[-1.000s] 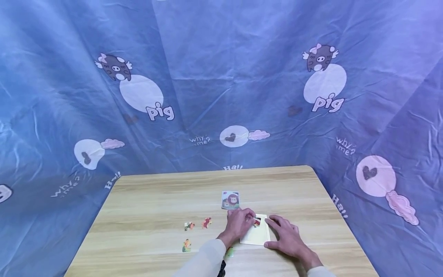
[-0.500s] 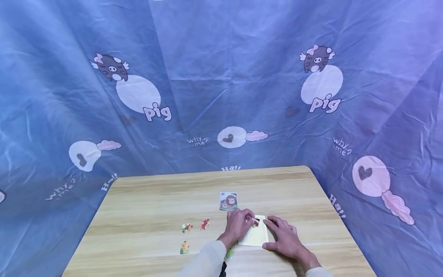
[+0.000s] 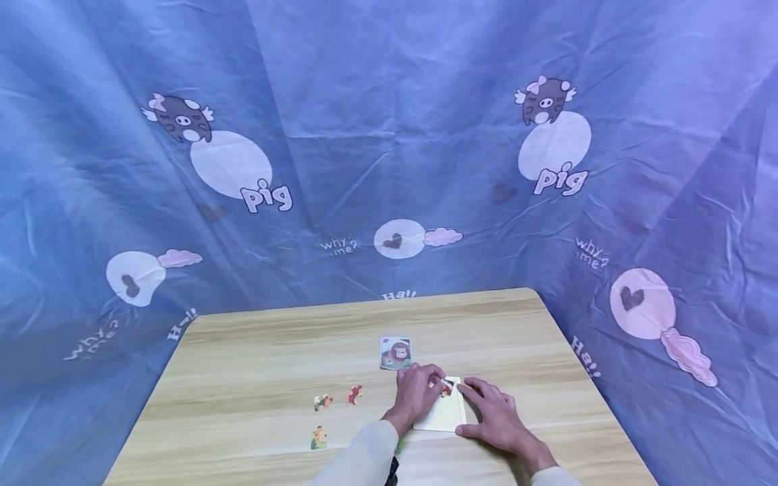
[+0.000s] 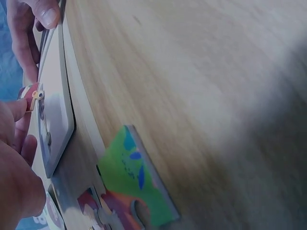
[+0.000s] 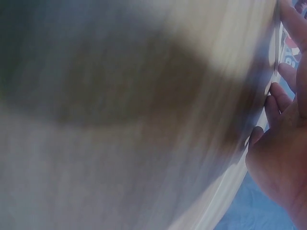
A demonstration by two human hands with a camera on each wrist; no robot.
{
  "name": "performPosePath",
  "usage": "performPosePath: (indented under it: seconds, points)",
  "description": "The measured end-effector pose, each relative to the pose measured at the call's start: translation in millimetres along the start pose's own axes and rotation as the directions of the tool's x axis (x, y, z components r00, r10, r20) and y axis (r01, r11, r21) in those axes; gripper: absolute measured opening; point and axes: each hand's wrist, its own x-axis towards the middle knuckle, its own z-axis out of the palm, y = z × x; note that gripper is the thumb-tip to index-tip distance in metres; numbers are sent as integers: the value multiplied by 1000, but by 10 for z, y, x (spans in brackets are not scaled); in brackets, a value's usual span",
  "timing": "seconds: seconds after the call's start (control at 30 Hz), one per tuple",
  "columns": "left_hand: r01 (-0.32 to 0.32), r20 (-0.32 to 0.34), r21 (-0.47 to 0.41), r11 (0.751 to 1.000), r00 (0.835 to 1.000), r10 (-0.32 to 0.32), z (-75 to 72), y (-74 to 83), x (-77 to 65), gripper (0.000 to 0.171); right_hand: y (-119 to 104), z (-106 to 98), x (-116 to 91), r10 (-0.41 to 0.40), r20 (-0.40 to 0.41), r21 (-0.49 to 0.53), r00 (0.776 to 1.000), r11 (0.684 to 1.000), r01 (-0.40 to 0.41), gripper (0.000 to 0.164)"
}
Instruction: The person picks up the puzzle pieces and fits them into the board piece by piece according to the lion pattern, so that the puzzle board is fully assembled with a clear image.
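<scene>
A cream puzzle tray [image 3: 439, 415] lies flat on the table. My left hand [image 3: 418, 393] reaches over its far left part and pinches a small puzzle piece [image 3: 446, 391], red with a yellow figure that has an eye [image 4: 37, 95]. The piece is at the tray's surface, near the far right corner. My right hand [image 3: 495, 415] holds the tray's right edge, thumb at the near corner and index finger by the far one. In the left wrist view a green puzzle piece [image 4: 132, 177] with blue leaf marks lies close to the tray; my left forearm mostly hides it in the head view.
A card with a lion picture [image 3: 396, 352] lies beyond the tray. Loose puzzle pieces lie to the left: a red one [image 3: 354, 395], a green and orange one [image 3: 323, 403] and a yellow one [image 3: 319, 437]. A blue curtain [image 3: 340, 169] surrounds the wooden table [image 3: 273, 351].
The whole head view has shifted slightly left. The piece in my left hand turns a little over the tray; both hands keep their places on it.
</scene>
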Motion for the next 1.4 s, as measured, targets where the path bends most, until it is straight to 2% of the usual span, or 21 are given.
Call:
performPosePath:
  seconds: [0.63,0.8,1.4]
  points:
    - [70,-49,34,997,996,-68,89,64,17,8,43,56,-9,3,-3,0,1000,1000,-3,87]
    - [88,-42,31,996,995,-86,113,75,26,6,53,59,-7,-2,-11,5,1000,1000,2,87]
    - [29,-19,130,991,999,-27,138,59,-6,15,57,48,-7,8,-2,13,1000,1000,-8,87]
